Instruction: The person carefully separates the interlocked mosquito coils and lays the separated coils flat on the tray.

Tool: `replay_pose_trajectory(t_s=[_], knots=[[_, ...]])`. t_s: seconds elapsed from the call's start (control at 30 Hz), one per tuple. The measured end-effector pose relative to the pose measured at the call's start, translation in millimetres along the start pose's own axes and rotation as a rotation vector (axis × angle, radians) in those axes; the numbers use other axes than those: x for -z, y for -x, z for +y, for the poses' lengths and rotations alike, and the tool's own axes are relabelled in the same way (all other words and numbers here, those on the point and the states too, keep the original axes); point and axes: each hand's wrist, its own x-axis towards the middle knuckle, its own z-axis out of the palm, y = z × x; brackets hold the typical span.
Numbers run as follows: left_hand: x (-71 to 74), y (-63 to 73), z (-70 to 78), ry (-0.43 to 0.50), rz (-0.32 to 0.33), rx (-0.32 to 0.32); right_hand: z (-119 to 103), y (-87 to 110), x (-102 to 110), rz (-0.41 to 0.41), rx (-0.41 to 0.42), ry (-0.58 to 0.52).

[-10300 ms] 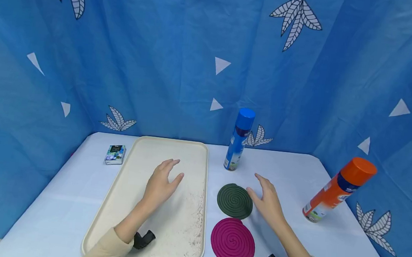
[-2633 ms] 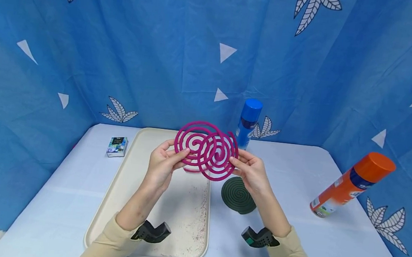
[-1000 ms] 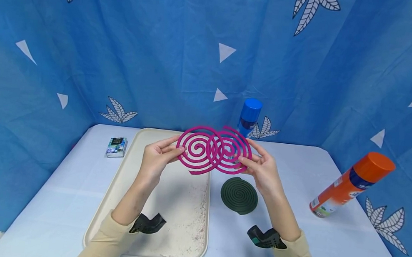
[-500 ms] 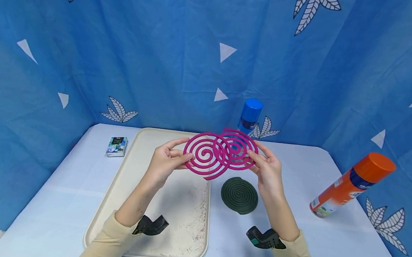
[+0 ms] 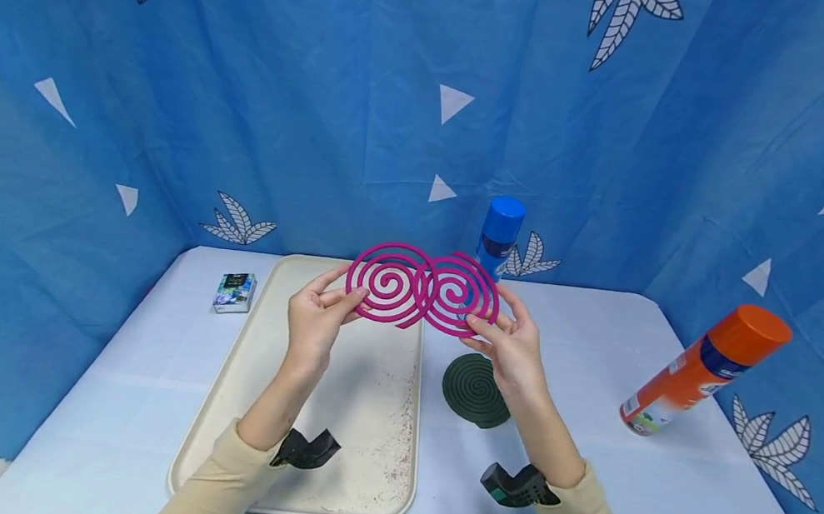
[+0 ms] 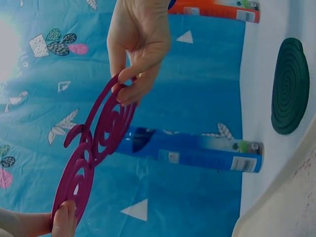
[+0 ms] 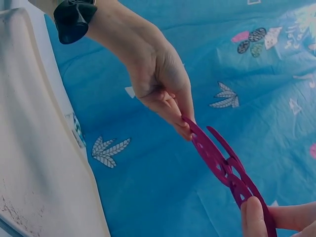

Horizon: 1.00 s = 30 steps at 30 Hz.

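Observation:
Two magenta mosquito coils are held up in the air, side by side and still crossing each other at their inner edges. My left hand (image 5: 313,318) pinches the outer edge of the left coil (image 5: 388,280) between thumb and fingers. On the other side, my right hand (image 5: 514,347) grips the right coil (image 5: 456,293) the same way. The left wrist view shows the rings of both coils (image 6: 112,129) tangled where they meet. A dark green mosquito coil (image 5: 475,389) lies flat on the table below my right hand.
Beneath my left arm is a cream tray (image 5: 357,419). Behind the coils stands a blue spray can (image 5: 501,226), partly hidden. An orange spray can (image 5: 705,365) stands at the right, and a small box (image 5: 234,294) lies left of the tray.
About ten seconds ago the magenta coils lay flat on the table and both hands were empty. Over the last half second, both hands moved left and the coils levelled, with a narrow overlap.

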Motion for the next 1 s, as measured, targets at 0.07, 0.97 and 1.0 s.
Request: replay_pose_trajectory(t_s=[0.07, 0.97, 1.0], knots=[[1.5, -0.8, 0.9, -0.007, -0.003, 0.002, 0, -0.4, 0, 0.006, 0.001, 0.012], [16.3, -15.9, -2.2, 0.078, 0.068, 0.004, -1, -3.4, 7, 0.03, 0.039, 0.008], [17.8, -17.8, -2.9, 0.083, 0.072, 0.008, -1, -3.4, 7, 0.032, 0.036, 0.008]])
